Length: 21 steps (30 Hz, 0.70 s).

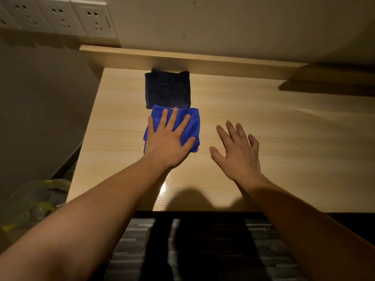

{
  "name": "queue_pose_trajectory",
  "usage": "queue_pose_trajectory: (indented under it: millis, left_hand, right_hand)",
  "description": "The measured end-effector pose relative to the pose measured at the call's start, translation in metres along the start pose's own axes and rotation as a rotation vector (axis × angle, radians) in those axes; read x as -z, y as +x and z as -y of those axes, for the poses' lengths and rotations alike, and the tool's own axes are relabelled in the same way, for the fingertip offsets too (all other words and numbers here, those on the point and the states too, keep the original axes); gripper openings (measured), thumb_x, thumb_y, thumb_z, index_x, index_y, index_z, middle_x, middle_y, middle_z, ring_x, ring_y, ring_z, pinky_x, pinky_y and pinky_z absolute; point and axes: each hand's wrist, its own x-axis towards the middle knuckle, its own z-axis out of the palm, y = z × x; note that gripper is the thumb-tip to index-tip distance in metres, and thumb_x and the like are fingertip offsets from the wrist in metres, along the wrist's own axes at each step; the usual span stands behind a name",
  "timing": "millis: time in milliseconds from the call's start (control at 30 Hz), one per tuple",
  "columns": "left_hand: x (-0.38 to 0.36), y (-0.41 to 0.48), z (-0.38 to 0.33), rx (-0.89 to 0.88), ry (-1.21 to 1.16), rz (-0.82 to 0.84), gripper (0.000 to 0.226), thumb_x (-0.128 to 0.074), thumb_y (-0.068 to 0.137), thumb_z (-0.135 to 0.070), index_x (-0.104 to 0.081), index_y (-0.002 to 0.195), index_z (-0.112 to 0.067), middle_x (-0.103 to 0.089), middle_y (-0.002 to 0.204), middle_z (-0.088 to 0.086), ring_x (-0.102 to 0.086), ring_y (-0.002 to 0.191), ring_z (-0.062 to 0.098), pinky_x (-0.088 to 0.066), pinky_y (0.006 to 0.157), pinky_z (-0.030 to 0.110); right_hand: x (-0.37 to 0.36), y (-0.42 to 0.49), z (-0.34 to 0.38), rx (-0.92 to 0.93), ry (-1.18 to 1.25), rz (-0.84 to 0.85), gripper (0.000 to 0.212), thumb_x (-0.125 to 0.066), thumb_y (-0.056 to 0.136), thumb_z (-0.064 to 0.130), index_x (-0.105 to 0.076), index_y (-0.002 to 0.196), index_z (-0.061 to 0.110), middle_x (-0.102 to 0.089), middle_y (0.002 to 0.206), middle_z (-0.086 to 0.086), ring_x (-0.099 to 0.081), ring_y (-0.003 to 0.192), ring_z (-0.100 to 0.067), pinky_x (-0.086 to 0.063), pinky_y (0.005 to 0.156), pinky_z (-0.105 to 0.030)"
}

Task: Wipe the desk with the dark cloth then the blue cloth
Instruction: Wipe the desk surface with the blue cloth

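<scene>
A folded dark cloth (168, 89) lies flat near the back of the light wooden desk (263, 122), against the raised back ledge. Just in front of it, touching its near edge, lies a folded blue cloth (193, 123). My left hand (168, 138) rests flat on the blue cloth with its fingers spread, covering most of it. My right hand (237, 149) is to the right of the blue cloth, over bare desk, fingers apart and holding nothing.
A wooden ledge (182, 59) runs along the desk's back below the wall. Wall sockets (60, 17) sit at the upper left. A clear bag with yellow-green items (34, 201) lies on the floor left of the desk. The desk's left edge drops off beside the cloths.
</scene>
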Motion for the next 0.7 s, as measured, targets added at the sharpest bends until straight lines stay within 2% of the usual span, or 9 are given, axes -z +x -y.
queue_pose_trajectory:
  millis: [300, 467, 567, 633, 700]
  left_hand:
    - [-0.010, -0.062, -0.014, 0.009, -0.031, -0.018, 0.077, -0.015, 0.103, -0.074, -0.006, 0.171, -0.039, 0.003, 0.180, 0.000, 0.006, 0.166, 0.026, 0.007, 0.130, 0.058]
    - [-0.020, -0.106, -0.027, 0.019, -0.057, -0.001, 0.073, -0.016, 0.106, -0.067, -0.006, 0.171, -0.036, 0.006, 0.179, -0.003, 0.010, 0.165, 0.024, 0.010, 0.131, 0.050]
    - [-0.027, -0.131, -0.036, -0.001, -0.116, -0.097, 0.068, -0.022, 0.108, -0.056, -0.030, 0.169, -0.028, -0.018, 0.178, 0.001, -0.012, 0.165, 0.029, -0.003, 0.132, 0.050]
    - [-0.033, -0.148, -0.043, -0.005, -0.148, -0.186, 0.063, -0.030, 0.108, -0.050, -0.047, 0.161, -0.021, -0.037, 0.172, 0.005, -0.030, 0.160, 0.032, -0.017, 0.131, 0.050]
    - [-0.039, -0.162, -0.050, 0.000, -0.182, -0.251, 0.057, -0.037, 0.108, -0.045, -0.057, 0.154, -0.017, -0.049, 0.164, 0.008, -0.042, 0.153, 0.033, -0.023, 0.128, 0.048]
  right_hand:
    - [0.001, -0.001, 0.000, 0.013, 0.016, -0.004, 0.072, -0.026, 0.097, 0.070, -0.021, 0.162, 0.039, -0.012, 0.173, 0.005, -0.003, 0.159, -0.019, -0.011, 0.122, -0.054]
    - [-0.002, -0.001, -0.001, 0.027, 0.017, -0.004, 0.073, -0.023, 0.097, 0.072, -0.021, 0.162, 0.038, -0.014, 0.173, 0.004, -0.005, 0.159, -0.021, -0.012, 0.122, -0.055]
    - [-0.001, -0.002, -0.002, 0.029, 0.017, 0.005, 0.074, -0.021, 0.097, 0.072, -0.019, 0.162, 0.038, -0.012, 0.173, 0.004, -0.004, 0.159, -0.021, -0.011, 0.123, -0.055]
    - [0.000, -0.003, -0.002, 0.036, 0.025, 0.005, 0.074, -0.021, 0.097, 0.072, -0.019, 0.163, 0.038, -0.012, 0.173, 0.004, -0.004, 0.159, -0.021, -0.011, 0.123, -0.054]
    - [0.001, -0.004, -0.003, 0.045, 0.033, 0.004, 0.073, -0.021, 0.098, 0.072, -0.018, 0.163, 0.038, -0.011, 0.173, 0.004, -0.004, 0.159, -0.021, -0.010, 0.123, -0.054]
